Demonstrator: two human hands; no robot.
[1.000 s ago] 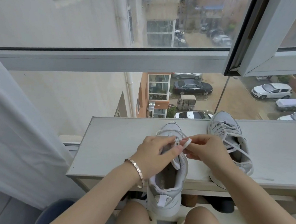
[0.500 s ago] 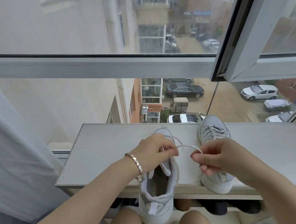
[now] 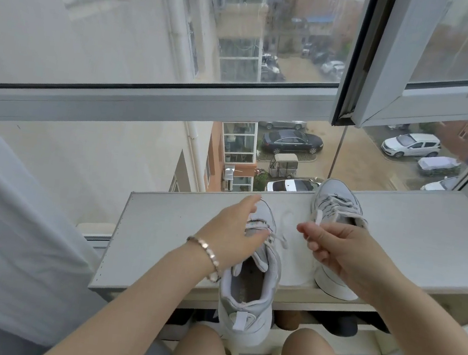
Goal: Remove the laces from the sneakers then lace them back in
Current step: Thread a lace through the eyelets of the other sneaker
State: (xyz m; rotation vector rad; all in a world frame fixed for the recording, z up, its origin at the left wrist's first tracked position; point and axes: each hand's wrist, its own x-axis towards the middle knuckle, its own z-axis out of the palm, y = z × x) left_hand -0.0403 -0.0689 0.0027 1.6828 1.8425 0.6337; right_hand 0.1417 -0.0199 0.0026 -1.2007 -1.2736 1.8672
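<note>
Left hand [image 3: 231, 233] lies with fingers stretched over the forefoot of the near sneaker [image 3: 247, 292], steadying it. The right hand [image 3: 345, 251], curled, pinches what appears to be the free end of its white lace [image 3: 282, 241]. On the rack top [image 3: 166, 228] the near sneaker runs front to back, heel overhanging the front edge and toe toward the window. A second sneaker [image 3: 336, 202], laced, stands just behind the right hand and crowds any rightward pull.
</note>
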